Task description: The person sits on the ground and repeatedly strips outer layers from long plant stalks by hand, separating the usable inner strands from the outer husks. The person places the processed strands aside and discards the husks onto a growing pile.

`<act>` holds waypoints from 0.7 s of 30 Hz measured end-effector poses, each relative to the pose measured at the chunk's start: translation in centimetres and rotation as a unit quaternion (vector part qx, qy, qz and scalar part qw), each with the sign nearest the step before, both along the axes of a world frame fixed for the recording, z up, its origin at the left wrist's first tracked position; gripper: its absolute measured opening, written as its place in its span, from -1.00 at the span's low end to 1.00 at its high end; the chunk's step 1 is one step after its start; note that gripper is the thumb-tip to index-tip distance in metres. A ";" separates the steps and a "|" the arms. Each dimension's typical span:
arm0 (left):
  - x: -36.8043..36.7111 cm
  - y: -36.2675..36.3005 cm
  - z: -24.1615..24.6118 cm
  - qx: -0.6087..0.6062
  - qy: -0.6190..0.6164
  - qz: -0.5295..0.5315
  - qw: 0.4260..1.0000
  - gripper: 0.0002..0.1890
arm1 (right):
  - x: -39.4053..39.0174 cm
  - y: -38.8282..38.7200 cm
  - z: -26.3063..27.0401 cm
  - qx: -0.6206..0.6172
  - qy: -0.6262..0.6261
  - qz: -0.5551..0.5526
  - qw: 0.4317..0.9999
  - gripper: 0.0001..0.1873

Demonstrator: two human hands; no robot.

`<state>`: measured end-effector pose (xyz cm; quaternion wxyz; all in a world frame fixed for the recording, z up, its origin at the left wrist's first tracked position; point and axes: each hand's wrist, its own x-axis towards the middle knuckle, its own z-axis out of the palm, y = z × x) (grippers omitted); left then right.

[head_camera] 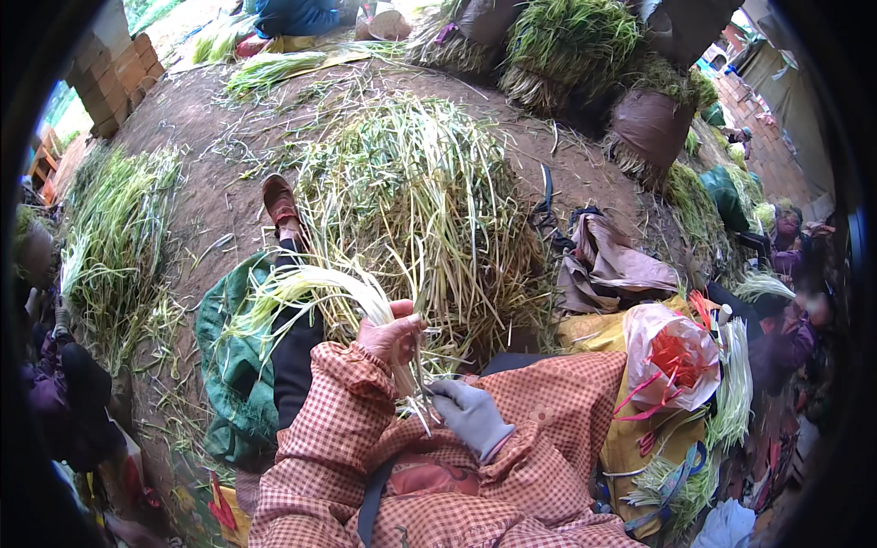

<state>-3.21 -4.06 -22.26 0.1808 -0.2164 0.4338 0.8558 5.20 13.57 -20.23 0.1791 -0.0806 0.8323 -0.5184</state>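
Observation:
My bare left hand (pixel 392 335) grips a bunch of long pale leafy stalks (pixel 342 284), whose yellow-green tops droop to the left over my leg. The stalks' white lower ends hang beneath the fist. Close below it, my right hand (pixel 473 416) in a grey glove has its fingertips at those ends, pinching a thin stem or strand; which one is unclear. A large heap of similar green and straw-coloured stalks (pixel 425 205) lies on the ground right before me.
Green sacking (pixel 236 363) lies by my left leg. To my right, a white bag of red ties (pixel 675 356) and bundled pale stalks (pixel 734 383) rest on yellow sacking (pixel 623 404). More plants (pixel 123 240) lie left; wrapped bundles (pixel 651 127) stand behind. People sit at both sides.

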 end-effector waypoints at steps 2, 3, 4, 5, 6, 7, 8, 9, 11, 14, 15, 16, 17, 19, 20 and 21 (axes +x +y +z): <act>0.5 -1.0 0.3 -0.011 0.009 -0.002 1.000 -0.68 | -0.6 1.1 0.6 0.020 -0.036 -0.044 0.998 -0.80; 1.1 -1.7 0.0 -0.007 0.014 0.016 1.000 -0.71 | -1.2 1.8 0.9 0.023 -0.052 -0.064 0.996 -0.83; 1.6 -2.1 0.1 0.009 0.024 0.024 0.999 -0.71 | -1.9 2.5 2.1 0.006 -0.032 -0.114 0.993 -0.86; 2.1 -2.6 0.4 0.023 0.035 0.034 0.999 -0.71 | -2.6 3.3 3.2 -0.010 -0.012 -0.164 0.986 -0.87; 2.4 -3.0 0.9 0.010 0.031 0.025 0.999 -0.71 | -3.2 4.8 3.8 -0.070 0.018 -0.254 0.964 -0.89; 2.9 -3.2 1.5 0.021 0.033 0.034 0.999 -0.71 | -3.8 6.2 4.4 -0.127 0.046 -0.343 0.929 -0.90; 3.3 -3.5 1.7 0.030 0.035 0.043 0.998 -0.70 | -4.4 7.4 5.1 -0.207 0.057 -0.397 0.892 -0.90; 3.6 -3.8 2.2 0.039 0.041 0.051 0.997 -0.70 | -5.2 8.6 6.4 -0.286 0.072 -0.447 0.845 -0.88; 3.9 -4.4 2.7 0.040 0.046 0.068 0.996 -0.70 | -6.6 11.7 6.8 -0.384 0.148 -0.510 0.755 -0.86; 4.4 -5.1 2.8 0.021 0.053 0.072 0.996 -0.72 | -8.0 11.1 6.8 -0.035 0.261 -0.463 0.847 -0.72; 4.5 -5.1 3.2 0.002 0.037 0.069 0.997 -0.72 | -8.0 10.1 6.1 0.113 0.297 -0.368 0.874 -0.67; 4.5 -4.8 3.1 -0.003 0.038 0.070 0.997 -0.72 | -7.7 8.4 6.2 0.154 0.303 -0.284 0.896 -0.70; 4.6 -4.7 3.3 -0.005 0.035 0.066 0.997 -0.73 | -7.4 5.8 6.0 0.105 0.269 -0.212 0.934 -0.73; 4.5 -4.0 3.2 -0.001 0.053 0.039 0.998 -0.75 | -6.6 0.8 5.5 -0.030 0.156 -0.135 0.978 -0.74; 4.4 -3.4 3.3 0.002 0.064 0.026 0.998 -0.77 | -6.4 -0.9 4.8 -0.072 0.109 -0.123 0.984 -0.76; 4.3 -3.0 3.5 -0.012 0.074 -0.013 0.997 -0.76 | -6.3 -2.6 4.1 -0.113 0.061 -0.115 0.985 -0.77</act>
